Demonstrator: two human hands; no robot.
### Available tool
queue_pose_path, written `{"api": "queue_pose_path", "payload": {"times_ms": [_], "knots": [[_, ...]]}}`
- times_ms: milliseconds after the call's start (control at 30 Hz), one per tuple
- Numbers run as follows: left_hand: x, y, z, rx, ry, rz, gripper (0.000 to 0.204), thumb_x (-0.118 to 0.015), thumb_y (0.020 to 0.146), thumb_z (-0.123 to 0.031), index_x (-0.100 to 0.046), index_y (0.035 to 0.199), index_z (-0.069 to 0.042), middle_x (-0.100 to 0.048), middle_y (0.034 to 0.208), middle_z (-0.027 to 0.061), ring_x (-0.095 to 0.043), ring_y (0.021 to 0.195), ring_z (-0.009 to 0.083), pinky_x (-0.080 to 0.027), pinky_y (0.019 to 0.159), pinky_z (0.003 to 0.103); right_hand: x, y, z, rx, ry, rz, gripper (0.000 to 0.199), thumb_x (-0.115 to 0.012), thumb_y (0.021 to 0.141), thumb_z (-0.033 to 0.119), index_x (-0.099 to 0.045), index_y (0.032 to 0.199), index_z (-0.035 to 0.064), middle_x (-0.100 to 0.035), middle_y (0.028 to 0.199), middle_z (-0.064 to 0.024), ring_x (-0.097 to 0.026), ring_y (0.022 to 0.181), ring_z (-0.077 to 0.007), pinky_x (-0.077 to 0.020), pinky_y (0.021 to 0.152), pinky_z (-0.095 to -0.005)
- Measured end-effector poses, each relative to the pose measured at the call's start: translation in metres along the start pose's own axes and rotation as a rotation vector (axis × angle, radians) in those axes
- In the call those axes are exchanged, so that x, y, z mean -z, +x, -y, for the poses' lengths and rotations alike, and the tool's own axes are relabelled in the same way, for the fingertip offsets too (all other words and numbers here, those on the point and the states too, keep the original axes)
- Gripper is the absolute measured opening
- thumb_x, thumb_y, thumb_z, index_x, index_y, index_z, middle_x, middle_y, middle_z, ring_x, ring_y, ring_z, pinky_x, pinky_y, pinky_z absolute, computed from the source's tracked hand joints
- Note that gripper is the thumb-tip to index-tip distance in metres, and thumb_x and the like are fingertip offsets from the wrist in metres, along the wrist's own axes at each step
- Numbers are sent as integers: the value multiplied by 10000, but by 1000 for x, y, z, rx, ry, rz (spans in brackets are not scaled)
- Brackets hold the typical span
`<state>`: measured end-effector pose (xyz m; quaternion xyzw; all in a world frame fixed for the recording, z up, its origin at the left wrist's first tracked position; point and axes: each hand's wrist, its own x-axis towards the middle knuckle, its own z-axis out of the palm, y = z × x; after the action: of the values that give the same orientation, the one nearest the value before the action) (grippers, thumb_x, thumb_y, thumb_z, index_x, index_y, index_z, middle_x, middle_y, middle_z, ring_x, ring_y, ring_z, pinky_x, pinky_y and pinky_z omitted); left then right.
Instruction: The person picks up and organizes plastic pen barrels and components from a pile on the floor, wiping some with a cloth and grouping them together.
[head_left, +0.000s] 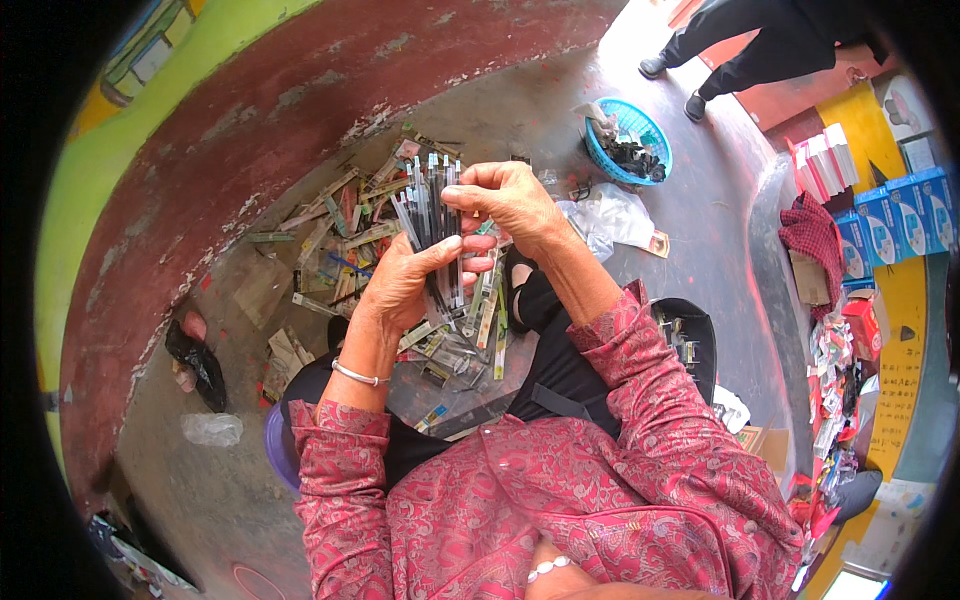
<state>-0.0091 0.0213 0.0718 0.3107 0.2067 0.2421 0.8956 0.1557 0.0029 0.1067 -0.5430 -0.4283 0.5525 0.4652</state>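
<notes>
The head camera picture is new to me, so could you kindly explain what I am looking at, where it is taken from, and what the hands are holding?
There is no machine here: a person wears a wide fisheye camera on the head, looking down, so straight edges bend near the rim. The two bare hands belong to that person, whose patterned red sleeves come in from below. The left hand grips a bundle of dark pens held upright. The right hand pinches the top of the bundle with its fingertips. Below, on the grey floor, lies a heap of empty pen packets. Farther off stands a blue basket, and another person's legs show at the top.
</notes>
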Motion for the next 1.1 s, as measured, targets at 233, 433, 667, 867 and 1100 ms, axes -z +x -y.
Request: {"api": "queue_pose_path", "payload": {"times_ms": [233, 433, 667, 867, 1100], "knots": [[-1, 0, -1, -47, -1, -33, 419, -597, 803, -175, -463, 1150, 17, -588, 1022, 164, -608, 887, 230, -521, 684, 280, 6, 5, -12, 25, 104, 2, 157, -636, 772, 194, -624, 745, 39, -582, 642, 6, -475, 561, -53, -366, 542, -203], [-1, -1, -1, -49, 9, -41, 422, -607, 793, -169, -469, 1144, 19, -589, 1020, 160, -607, 885, 226, -518, 684, 282, 8, 7, -13, 51, 83, 33, 135, -649, 754, 178, -617, 738, 48, -580, 656, 5, -494, 580, -59, -382, 543, -203], [0, 4, -1, -30, 55, -95, 396, -624, 774, -148, -487, 1106, 18, -608, 951, 141, -606, 766, 174, -511, 650, 270, 9, 12, -10, 28, 140, 21, 110, -678, 711, 135, -603, 724, 55, -575, 660, 7, -507, 581, -65, -406, 546, -211], [-3, 3, -1, -28, 75, -98, 290, -605, 789, -102, -508, 1036, 16, -616, 879, 144, -610, 712, 164, -504, 605, 241, 16, 15, -10, 11, 161, -4, 104, -674, 693, 102, -612, 747, 39, -584, 678, -8, -520, 604, -82, -427, 578, -237], [-7, 2, -3, -32, 151, -69, 268, -586, 808, -110, -514, 1017, 41, -620, 862, 133, -607, 703, 153, -500, 605, 236, 27, 17, -9, -24, 187, 18, 84, -665, 686, 80, -623, 735, 26, -608, 714, -26, -553, 673, -100, -435, 662, -240]]}}
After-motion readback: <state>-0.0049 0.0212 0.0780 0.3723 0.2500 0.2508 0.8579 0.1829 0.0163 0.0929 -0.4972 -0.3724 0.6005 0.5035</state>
